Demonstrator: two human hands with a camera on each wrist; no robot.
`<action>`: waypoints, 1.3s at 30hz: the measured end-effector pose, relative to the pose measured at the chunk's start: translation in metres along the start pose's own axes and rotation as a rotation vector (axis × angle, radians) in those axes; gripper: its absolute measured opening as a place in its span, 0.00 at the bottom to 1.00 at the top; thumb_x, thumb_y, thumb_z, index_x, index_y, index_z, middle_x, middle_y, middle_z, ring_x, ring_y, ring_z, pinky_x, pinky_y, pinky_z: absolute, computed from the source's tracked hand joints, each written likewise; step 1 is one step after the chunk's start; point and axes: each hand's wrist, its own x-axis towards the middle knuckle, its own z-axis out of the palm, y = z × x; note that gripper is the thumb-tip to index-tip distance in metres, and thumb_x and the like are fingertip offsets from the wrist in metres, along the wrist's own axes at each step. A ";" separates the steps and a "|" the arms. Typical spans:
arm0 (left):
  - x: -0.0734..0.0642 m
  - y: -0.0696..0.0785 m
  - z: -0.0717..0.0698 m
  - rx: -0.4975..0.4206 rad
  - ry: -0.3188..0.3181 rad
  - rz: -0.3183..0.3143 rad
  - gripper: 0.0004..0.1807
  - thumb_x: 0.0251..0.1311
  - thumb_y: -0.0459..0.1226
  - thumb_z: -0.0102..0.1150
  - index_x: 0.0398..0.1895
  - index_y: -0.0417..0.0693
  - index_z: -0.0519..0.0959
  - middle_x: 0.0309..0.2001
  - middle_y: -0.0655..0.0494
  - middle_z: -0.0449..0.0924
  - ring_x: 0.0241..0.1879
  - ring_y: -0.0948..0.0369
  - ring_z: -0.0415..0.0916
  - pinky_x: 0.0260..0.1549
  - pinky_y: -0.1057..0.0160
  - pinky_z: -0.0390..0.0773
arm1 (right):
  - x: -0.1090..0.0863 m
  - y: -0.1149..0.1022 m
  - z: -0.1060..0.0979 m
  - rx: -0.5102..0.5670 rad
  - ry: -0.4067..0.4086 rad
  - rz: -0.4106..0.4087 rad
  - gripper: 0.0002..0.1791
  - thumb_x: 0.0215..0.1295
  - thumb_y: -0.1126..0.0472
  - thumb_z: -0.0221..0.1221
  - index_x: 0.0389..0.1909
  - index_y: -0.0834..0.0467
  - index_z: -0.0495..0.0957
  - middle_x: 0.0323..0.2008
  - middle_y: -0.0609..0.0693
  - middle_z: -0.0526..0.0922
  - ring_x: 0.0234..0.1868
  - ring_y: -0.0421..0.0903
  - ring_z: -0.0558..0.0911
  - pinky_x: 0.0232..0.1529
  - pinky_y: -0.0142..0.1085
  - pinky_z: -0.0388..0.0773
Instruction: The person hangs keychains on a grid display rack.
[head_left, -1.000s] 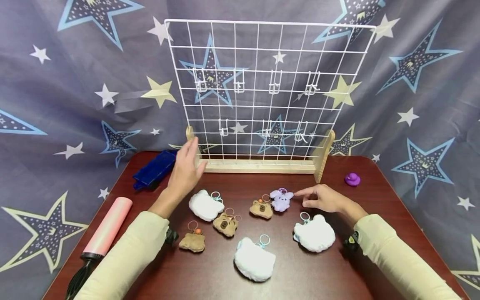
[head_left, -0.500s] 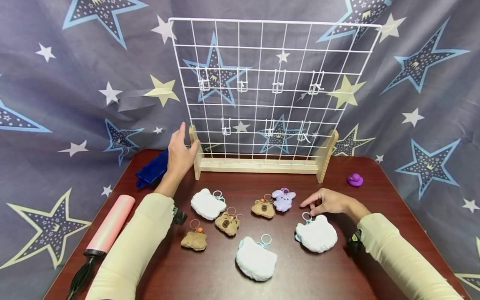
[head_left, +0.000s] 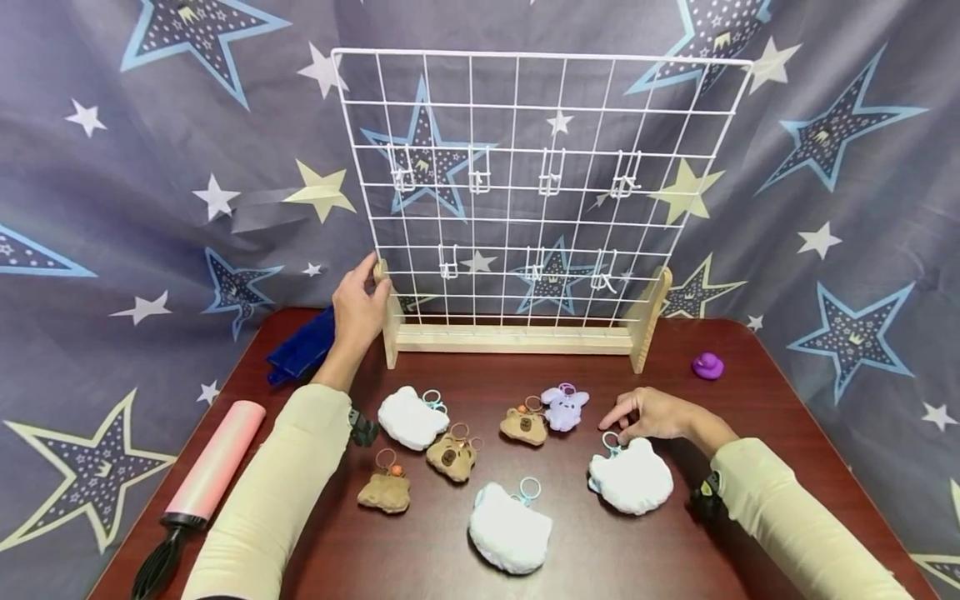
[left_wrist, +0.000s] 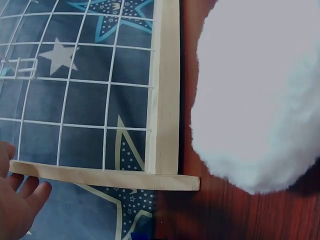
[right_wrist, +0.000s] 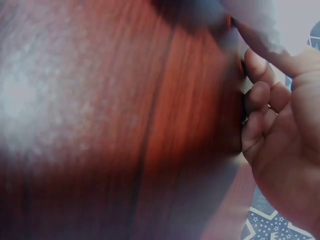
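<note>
A white wire grid rack (head_left: 517, 150) stands on a wooden base, with several white hooks on it. At its left wooden upright (left_wrist: 100, 176), my left hand (head_left: 360, 302) grips the top end, thumb on one side and fingers on the other. My right hand (head_left: 660, 412) hovers low over the table, fingers loosely bent. Its thumb is right by the blue ring of a white plush keychain (head_left: 633, 477); in the right wrist view the hand (right_wrist: 280, 125) has curled fingertips near the wood. A lilac bunny plush keychain (head_left: 565, 408) lies left of this hand.
Brown bear plush keychains (head_left: 523, 425) and more white plush keychains (head_left: 510, 529) lie across the table (head_left: 600, 567). A pink cylinder with a black end (head_left: 217, 458) and a blue object (head_left: 303, 346) are at the left. A purple duck (head_left: 707, 366) sits at the back right.
My left hand has moved left from in front of the rack and taken hold of its left upright. My right hand has drawn back from the lilac bunny toward the white plush's ring.
</note>
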 end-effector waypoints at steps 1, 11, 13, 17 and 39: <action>-0.001 -0.001 0.000 0.005 0.001 -0.001 0.28 0.63 0.34 0.62 0.68 0.48 0.76 0.49 0.37 0.84 0.50 0.44 0.82 0.59 0.47 0.76 | 0.000 0.000 0.001 0.006 0.003 -0.002 0.14 0.55 0.64 0.73 0.44 0.54 0.90 0.26 0.43 0.78 0.31 0.31 0.75 0.33 0.26 0.72; -0.002 -0.004 -0.005 0.009 0.004 -0.017 0.24 0.63 0.33 0.66 0.63 0.46 0.80 0.47 0.37 0.86 0.47 0.44 0.84 0.55 0.48 0.79 | -0.003 -0.002 0.009 0.000 0.035 -0.020 0.13 0.55 0.67 0.72 0.41 0.51 0.89 0.28 0.44 0.79 0.33 0.32 0.75 0.33 0.26 0.73; -0.001 -0.005 -0.005 0.001 0.015 -0.009 0.23 0.61 0.33 0.67 0.62 0.46 0.81 0.47 0.38 0.86 0.46 0.45 0.85 0.53 0.48 0.80 | -0.003 -0.004 0.008 -0.005 0.038 -0.026 0.13 0.55 0.67 0.72 0.40 0.51 0.89 0.28 0.44 0.79 0.32 0.32 0.75 0.33 0.26 0.73; 0.000 -0.007 -0.003 0.003 0.041 0.037 0.22 0.61 0.32 0.67 0.60 0.44 0.82 0.46 0.38 0.86 0.45 0.45 0.85 0.50 0.48 0.81 | -0.004 -0.009 0.004 -0.017 0.038 -0.012 0.12 0.55 0.68 0.71 0.38 0.50 0.87 0.27 0.43 0.79 0.31 0.31 0.75 0.31 0.25 0.72; 0.002 -0.014 0.007 -0.014 0.078 0.098 0.20 0.60 0.31 0.66 0.57 0.42 0.82 0.42 0.39 0.83 0.42 0.45 0.84 0.47 0.49 0.82 | -0.019 -0.016 -0.010 0.020 0.133 -0.062 0.11 0.62 0.67 0.67 0.46 0.60 0.88 0.26 0.41 0.85 0.31 0.29 0.78 0.31 0.27 0.77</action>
